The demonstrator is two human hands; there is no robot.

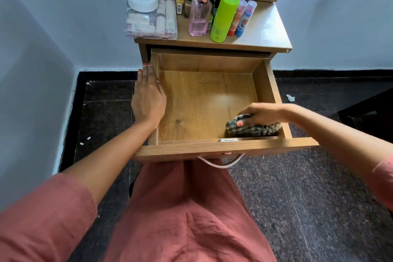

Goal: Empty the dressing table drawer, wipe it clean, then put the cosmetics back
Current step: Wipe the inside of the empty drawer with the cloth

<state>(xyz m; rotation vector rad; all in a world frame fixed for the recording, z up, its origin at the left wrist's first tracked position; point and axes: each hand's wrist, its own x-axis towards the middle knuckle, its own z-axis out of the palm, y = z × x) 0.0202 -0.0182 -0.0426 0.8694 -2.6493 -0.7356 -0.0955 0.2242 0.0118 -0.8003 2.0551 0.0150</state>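
Both hands work at the open drawer (204, 100): the left hand (148, 95) lies flat and released on its left wall, while the right hand (262, 115) grasps a checked cloth (253, 128) against the drawer's near-right corner. Cosmetics (223, 15) stand on the tabletop (265, 30) behind the drawer.

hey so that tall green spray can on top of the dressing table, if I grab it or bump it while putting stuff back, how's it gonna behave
The green can is tall and narrow, so it probably tips easily if bumped. It stands close to the pink perfume bottle and the lip balm tubes, so a fall would likely knock those over. Its round, smooth-looking body should roll once down, and may feel a bit slippery.
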